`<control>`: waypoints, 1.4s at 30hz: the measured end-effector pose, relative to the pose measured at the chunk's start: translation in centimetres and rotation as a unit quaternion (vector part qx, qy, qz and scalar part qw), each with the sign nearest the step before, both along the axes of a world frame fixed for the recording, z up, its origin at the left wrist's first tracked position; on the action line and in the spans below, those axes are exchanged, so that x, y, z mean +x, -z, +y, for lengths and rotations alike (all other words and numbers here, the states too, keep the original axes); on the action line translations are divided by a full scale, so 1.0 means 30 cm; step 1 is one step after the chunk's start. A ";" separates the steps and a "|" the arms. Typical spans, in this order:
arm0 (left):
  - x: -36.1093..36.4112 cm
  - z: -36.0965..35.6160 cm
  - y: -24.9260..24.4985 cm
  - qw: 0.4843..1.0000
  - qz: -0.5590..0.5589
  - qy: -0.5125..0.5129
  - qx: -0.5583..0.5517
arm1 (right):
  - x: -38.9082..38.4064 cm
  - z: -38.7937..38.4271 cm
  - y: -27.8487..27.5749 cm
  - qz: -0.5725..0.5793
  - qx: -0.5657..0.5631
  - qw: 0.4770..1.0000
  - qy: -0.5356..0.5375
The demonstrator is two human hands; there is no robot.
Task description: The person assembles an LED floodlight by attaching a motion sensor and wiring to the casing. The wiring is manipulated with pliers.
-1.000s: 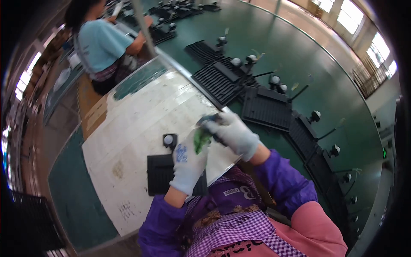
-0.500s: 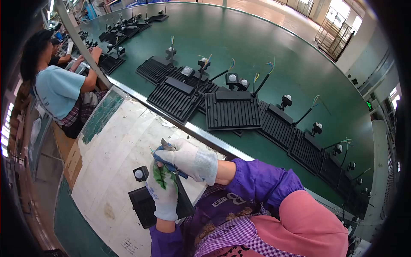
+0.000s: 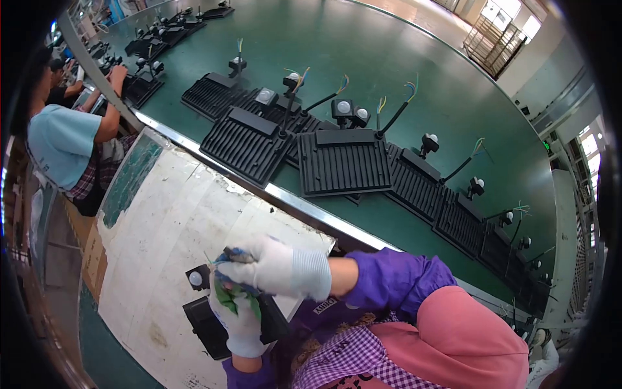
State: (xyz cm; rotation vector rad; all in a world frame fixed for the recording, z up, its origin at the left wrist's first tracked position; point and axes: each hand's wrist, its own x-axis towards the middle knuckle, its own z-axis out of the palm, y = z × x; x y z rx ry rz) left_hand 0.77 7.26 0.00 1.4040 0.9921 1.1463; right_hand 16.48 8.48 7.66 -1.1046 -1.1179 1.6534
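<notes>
My right hand (image 3: 269, 267), in a white knit glove, is closed around a blue-handled hand tool (image 3: 232, 255) with a dark metal head; its exact kind I cannot tell. Right below it, my left hand (image 3: 241, 327), in a white glove stained green, wraps its fingers around a floodlight's cable, mostly hidden in the grip. Thin coloured wire ends (image 3: 208, 257) stick out beside the tool. Under my left hand the black floodlight (image 3: 202, 326) lies on the worktop, its round white motion sensor (image 3: 195, 278) at the upper left.
A worn white worktop (image 3: 155, 240) borders the metal rail (image 3: 304, 204) of a green conveyor table (image 3: 259, 26). Several finned black floodlights (image 3: 346, 162) with upright cables lie along it. A person in a light blue shirt (image 3: 61, 142) works at the left.
The view has shifted, moving the scene slightly left. My right hand has turned over the wires, blurred by motion, and the tool's metal head shows less. My left hand keeps its grip.
</notes>
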 end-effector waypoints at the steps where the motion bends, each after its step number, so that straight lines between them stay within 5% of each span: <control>1: -0.009 -0.016 0.043 0.997 0.042 -0.027 0.067 | -0.018 -0.022 -0.007 -0.005 -0.048 0.998 0.044; 3: -0.043 -0.023 0.065 0.972 0.150 -0.038 0.176 | -0.026 -0.041 -0.039 0.025 -0.143 0.985 0.088; 8: -0.034 -0.019 -0.029 0.992 0.084 0.063 0.075 | -0.015 -0.066 -0.059 0.100 -0.265 0.954 0.102; 10: -0.052 -0.017 -0.018 0.970 0.149 0.060 0.180 | -0.037 -0.080 -0.047 0.119 -0.219 0.962 0.112; 16: -0.075 0.000 -0.046 0.987 0.070 0.146 -0.016 | -0.001 -0.051 -0.071 -0.093 0.010 0.993 0.070; 18: -0.064 -0.039 -0.112 0.998 0.002 0.064 -0.020 | 0.023 -0.077 -0.040 -0.161 0.111 0.971 0.135; 20: -0.154 -0.049 -0.045 0.988 0.091 -0.073 0.105 | 0.060 -0.145 0.000 -0.199 0.058 0.965 0.162; 21: -0.215 -0.058 -0.047 0.962 0.189 -0.150 0.126 | 0.078 -0.183 0.028 -0.233 0.021 0.964 0.128; 24: -0.342 -0.121 0.001 0.979 0.101 -0.175 0.019 | 0.090 -0.275 0.058 -0.348 -0.116 0.930 -0.021; 26: -0.360 -0.159 0.006 0.975 0.126 -0.184 0.006 | 0.059 -0.342 0.163 -0.370 -0.066 0.924 -0.065; 28: -0.331 -0.172 0.022 0.907 0.343 -0.197 0.144 | 0.005 -0.351 0.123 -0.258 -0.238 0.934 -0.074; 32: -0.270 -0.212 0.025 0.970 0.111 -0.218 0.013 | -0.039 -0.433 0.244 -0.037 -0.263 0.963 0.056; 38: -0.012 -0.313 -0.108 0.989 -0.054 -0.057 -0.122 | 0.177 -0.564 0.088 -0.043 -0.237 0.956 0.168; 40: 0.133 -0.333 -0.156 0.988 -0.098 0.037 -0.111 | 0.275 -0.669 0.044 -0.024 -0.138 0.945 0.295; 42: 0.288 -0.324 -0.130 0.981 -0.091 0.151 -0.083 | 0.415 -0.801 0.032 -0.213 0.020 0.915 0.342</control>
